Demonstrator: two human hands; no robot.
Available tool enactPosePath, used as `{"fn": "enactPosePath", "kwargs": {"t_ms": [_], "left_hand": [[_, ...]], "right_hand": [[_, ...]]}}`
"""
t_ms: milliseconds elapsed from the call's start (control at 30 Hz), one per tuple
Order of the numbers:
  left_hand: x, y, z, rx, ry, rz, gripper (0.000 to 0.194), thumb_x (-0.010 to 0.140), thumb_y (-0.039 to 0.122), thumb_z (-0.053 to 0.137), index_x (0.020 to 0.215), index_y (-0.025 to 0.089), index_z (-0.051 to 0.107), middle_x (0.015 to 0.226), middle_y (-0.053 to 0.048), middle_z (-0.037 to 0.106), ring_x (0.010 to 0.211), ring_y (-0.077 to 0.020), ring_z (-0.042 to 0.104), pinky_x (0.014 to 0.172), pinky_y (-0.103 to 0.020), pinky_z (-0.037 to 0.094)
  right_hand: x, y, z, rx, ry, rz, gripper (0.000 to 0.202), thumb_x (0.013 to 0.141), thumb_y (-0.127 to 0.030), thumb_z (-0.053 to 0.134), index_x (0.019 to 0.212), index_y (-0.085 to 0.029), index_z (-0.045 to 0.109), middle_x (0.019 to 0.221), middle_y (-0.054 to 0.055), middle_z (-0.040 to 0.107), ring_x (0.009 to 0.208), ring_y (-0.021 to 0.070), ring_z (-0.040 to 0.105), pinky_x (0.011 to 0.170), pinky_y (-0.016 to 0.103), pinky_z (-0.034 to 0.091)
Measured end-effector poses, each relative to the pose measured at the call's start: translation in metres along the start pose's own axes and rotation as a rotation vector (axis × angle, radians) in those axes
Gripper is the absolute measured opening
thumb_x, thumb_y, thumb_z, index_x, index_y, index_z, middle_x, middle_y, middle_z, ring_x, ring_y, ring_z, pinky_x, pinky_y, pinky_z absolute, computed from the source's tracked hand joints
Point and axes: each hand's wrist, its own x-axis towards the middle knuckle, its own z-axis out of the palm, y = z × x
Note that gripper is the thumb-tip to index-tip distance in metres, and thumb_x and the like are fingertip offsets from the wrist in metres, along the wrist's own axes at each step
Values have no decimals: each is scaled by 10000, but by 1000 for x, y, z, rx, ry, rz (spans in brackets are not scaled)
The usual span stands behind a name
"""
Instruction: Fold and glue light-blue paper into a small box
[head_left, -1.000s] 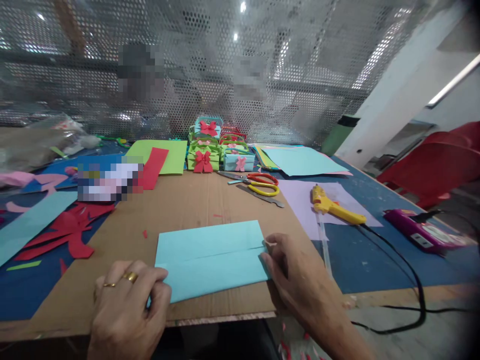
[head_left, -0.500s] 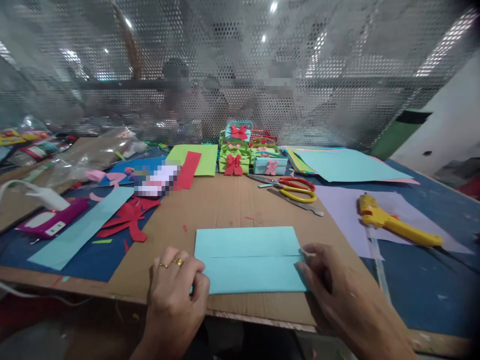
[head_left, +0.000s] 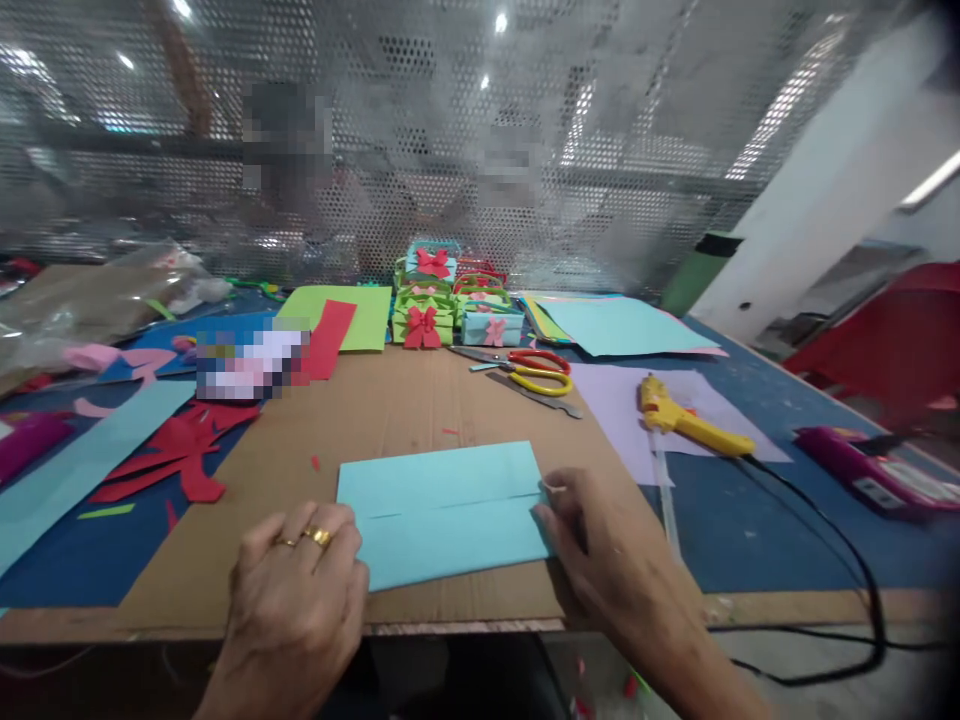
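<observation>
- Close to the front edge of the bench [head_left: 772,545], flat on brown cardboard [head_left: 405,410]: folded light-blue paper [head_left: 450,510], seamed lengthwise, set slightly askew.
- Between the paper's far edge and the scissors [head_left: 504,364]: a stretch of cardboard with room for moving, plus a thin red scrap.
- Past the cardboard's left edge, more crowded: cut red paper [head_left: 191,445] and a long light-blue strip [head_left: 90,485].
- Toward the bench's right edge, well apart from the folded paper: yellow glue gun [head_left: 690,422] across lilac paper [head_left: 720,395], with black cord [head_left: 846,540] looping past the front edge.
- Left hand [head_left: 300,575]: bends over the paper's left end, knuckles up, fingers curled close together; grip on the paper, cannot tell, with thumb out of sight.
- Right hand [head_left: 600,540]: reaches in slantwise over the front edge, pinching the paper's right end between thumb and forefinger.
- Purple device [head_left: 874,475] near the bench's right edge: pale label, too blurred to read.
</observation>
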Motion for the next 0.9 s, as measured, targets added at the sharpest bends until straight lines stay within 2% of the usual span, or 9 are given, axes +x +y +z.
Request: {"fn": "enactPosePath", "kwargs": {"t_ms": [133, 200, 267, 333, 400, 500, 633, 767, 900], "left_hand": [[2, -4, -1, 110, -71, 83, 363, 922, 23, 350, 659, 178, 547, 672, -30, 502, 639, -190, 446, 710, -383, 336], [3, -6, -2, 158, -75, 143, 311, 928, 53, 397, 731, 152, 616, 702, -42, 512, 668, -197, 468, 738, -390, 357], [3, -7, -4, 218, -57, 217, 254, 921, 67, 456, 995, 116, 694, 747, -54, 544, 703, -209, 499, 768, -402, 375], [3, -7, -4, 285, -78, 294, 453, 903, 39, 468, 1318, 155, 609, 773, -57, 568, 714, -219, 520, 782, -409, 383], [3, -6, -4, 328, -133, 340, 604, 886, 7, 442, 1445, 224, 512, 809, -74, 598, 750, -239, 551, 794, -414, 387], [2, -7, -3, 347, -203, 339, 616, 884, 16, 438, 1448, 252, 518, 950, -134, 654, 917, -294, 601, 822, -417, 398], [3, -9, -2, 372, -227, 383, 600, 886, 31, 476, 1428, 280, 538, 989, -132, 683, 928, -288, 614, 805, -387, 408], [6, -6, -3, 368, -224, 374, 565, 896, 42, 460, 1398, 277, 573, 1018, -140, 689, 914, -282, 617, 812, -391, 419], [9, 2, -5, 361, -232, 332, 576, 868, 9, 438, 1346, 267, 633, 972, -149, 691, 902, -302, 624, 792, -408, 425]], "right_hand": [[-1, 0, 1, -24, -3, 7, 178, 922, -291, 495, 1053, -189, 562, 684, -7, 658, 599, 206, 660, 535, 287, 403], [-2, 0, 2, -46, 18, -6, 171, 915, -292, 522, 1044, -186, 561, 673, -11, 648, 575, 202, 646, 524, 284, 391], [-2, 1, 3, -62, 41, -23, 165, 906, -286, 546, 1035, -184, 561, 667, -13, 642, 558, 196, 632, 517, 280, 383], [-3, 1, 4, -66, 53, -33, 165, 907, -277, 551, 1042, -182, 560, 666, -15, 641, 541, 188, 618, 510, 277, 379], [-3, 2, 6, -54, 61, -44, 161, 927, -268, 532, 1061, -181, 559, 665, -17, 644, 533, 182, 611, 507, 277, 382], [-5, 3, 7, -55, 99, -98, 152, 970, -233, 467, 1072, -187, 569, 707, 0, 675, 573, 187, 627, 524, 286, 397], [-12, -4, 2, -137, 255, -202, 203, 1002, -177, 418, 1030, -167, 619, 874, 85, 697, 788, 236, 653, 670, 340, 461], [-23, -28, -3, -164, 294, -451, 274, 1010, -200, 480, 1230, -127, 625, 1174, 134, 686, 1102, 284, 590, 933, 445, 454], [-30, -46, 7, -113, 132, -784, 527, 1030, -505, 427, 1334, -104, 583, 1370, 74, 633, 1323, 242, 468, 1140, 416, 346]]}}
